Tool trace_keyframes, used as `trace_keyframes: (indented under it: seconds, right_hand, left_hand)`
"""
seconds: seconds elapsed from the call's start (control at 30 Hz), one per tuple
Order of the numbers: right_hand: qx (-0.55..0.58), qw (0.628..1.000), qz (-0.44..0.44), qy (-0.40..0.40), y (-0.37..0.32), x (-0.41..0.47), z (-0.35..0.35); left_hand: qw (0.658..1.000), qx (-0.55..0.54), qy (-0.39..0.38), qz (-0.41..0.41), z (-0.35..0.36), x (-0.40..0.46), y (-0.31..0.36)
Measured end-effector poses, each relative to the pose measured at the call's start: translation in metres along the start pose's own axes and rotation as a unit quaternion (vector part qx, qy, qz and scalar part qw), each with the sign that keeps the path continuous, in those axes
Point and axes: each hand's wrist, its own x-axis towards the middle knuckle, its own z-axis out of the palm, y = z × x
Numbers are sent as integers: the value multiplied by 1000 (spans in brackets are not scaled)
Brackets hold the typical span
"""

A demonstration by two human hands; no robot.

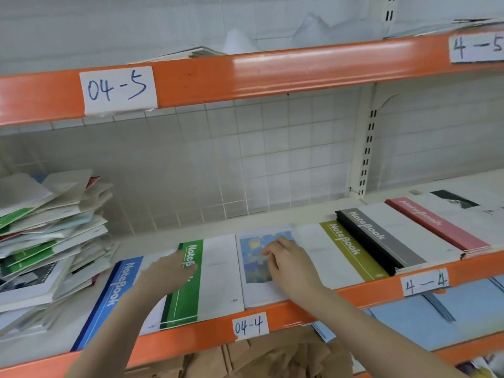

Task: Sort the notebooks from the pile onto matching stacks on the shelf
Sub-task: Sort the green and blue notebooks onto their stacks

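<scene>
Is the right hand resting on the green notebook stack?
No, the right hand rests on the blue-and-yellow picture notebook; the left hand reaches over the green notebook stack.

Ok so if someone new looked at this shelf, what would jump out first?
Probably the two hands at the middle: the right hand rests on a notebook with a blue and yellow picture cover, the left hand reaches over the green notebook stack. At far left sits a messy pile of notebooks.

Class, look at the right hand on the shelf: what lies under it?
The right hand rests on a white notebook with a blue-and-yellow picture. The hand covers part of that picture; whether more notebooks lie beneath cannot be seen.
</scene>
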Motion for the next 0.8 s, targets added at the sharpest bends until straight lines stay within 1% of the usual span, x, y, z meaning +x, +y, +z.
trace_keyframes:
  seconds: [0.07,0.17,0.2,0.37,0.47,0.53,0.73,0.8]
  right_hand:
    - [-8,1000,3,26,5,-2,2]
    - [-29,1000,4,6,8,-7,7]
    - [-31,1000,3,0,8,-8,8]
    - [-18,1000,8,-5,13,-6,10]
    - [-2,1000,1,-9,18,-5,11]
    - [-3,1000,-6,-4,20,-5,12]
    - [-13,1000,-8,-18,16,-6,10]
    - [-10,998,-35,-54,14,-8,3]
  left_hand:
    - [999,-17,26,26,-10,17,8]
    - [992,-89,57,61,-9,47,23]
    - [990,-98,72,68,-5,55,27]
    - [992,-48,89,73,23,65,38]
    - [985,-48,142,84,36,63,35]
    - [982,-43,160,93,39,64,33]
    - [983,14,161,86,45,67,38]
    - [983,25,163,85,45,68,38]
